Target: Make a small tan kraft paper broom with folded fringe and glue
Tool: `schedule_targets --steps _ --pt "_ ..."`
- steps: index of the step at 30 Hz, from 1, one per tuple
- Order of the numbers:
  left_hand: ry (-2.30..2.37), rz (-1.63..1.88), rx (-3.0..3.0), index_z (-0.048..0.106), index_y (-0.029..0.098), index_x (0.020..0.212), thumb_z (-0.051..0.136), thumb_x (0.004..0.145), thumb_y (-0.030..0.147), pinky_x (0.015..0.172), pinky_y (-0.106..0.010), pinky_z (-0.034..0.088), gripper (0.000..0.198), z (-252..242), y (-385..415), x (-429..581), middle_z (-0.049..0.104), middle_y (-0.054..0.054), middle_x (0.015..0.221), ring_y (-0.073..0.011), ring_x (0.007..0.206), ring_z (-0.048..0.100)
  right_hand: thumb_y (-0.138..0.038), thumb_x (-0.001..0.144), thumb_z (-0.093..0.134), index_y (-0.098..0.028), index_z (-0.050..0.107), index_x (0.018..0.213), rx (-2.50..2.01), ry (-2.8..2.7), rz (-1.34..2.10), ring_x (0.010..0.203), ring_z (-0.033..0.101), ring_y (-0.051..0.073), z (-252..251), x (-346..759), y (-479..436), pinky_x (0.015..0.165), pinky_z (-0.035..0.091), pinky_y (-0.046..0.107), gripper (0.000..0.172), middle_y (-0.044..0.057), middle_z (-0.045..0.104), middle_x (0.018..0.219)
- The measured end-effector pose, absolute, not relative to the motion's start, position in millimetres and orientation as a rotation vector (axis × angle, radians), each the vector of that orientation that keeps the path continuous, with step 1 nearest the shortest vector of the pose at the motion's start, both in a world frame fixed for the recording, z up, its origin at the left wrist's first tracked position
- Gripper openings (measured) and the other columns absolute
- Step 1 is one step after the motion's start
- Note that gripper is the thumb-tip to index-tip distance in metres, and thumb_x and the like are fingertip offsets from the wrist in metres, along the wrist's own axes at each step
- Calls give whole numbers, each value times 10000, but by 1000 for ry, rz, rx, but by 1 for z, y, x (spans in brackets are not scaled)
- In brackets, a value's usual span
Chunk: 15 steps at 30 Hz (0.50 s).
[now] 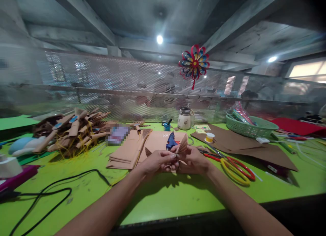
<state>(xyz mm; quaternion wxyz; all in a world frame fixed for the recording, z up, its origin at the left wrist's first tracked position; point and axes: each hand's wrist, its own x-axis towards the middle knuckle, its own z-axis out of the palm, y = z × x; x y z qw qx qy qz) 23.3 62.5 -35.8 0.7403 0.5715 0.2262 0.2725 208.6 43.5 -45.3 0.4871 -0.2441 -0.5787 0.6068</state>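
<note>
My left hand (158,162) and my right hand (193,158) meet over the front of the green table, fingers pinched together. Between them is a small pleated piece of brown paper (182,147), fanned out at its upper end. Both hands grip its narrow part, which the fingers partly hide. Just behind the hands a blue glue gun (171,140) lies on a flat sheet of brown paper (159,139). To the left of it rests a stack of folded brown paper (127,150).
A heap of rolled brown paper pieces (76,129) with yellow strings lies left. Scissors with red and yellow handles (236,169), a thread spool (209,137) and a green basket (251,127) are on the right. A jar (184,119) stands behind. A black cable (68,176) crosses the left front.
</note>
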Motion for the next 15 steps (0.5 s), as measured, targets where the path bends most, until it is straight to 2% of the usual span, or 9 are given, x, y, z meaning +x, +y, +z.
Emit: schedule_targets --steps 6,11,15 --pt "535 637 1185 644 83 801 747 670 313 628 -217 422 284 -38 66 24 658 -68 776 -83 628 574 -305 729 683 -163 599 1056 -576 -1368 1615 813 635 194 -45 209 40 845 480 434 366 79 665 937" --pt "616 741 1181 640 86 794 768 645 297 627 -218 438 288 -43 69 26 653 -60 720 -82 608 568 -234 709 669 -168 641 956 -638 -1382 1493 813 619 189 -35 213 39 776 498 357 257 79 672 932" --pt "672 782 1179 633 96 736 774 625 312 657 -267 473 282 -42 66 28 640 -66 722 -106 621 575 -312 765 644 -178 652 928 -740 -1312 1439 797 607 165 -36 215 41 736 481 308 212 72 665 946"
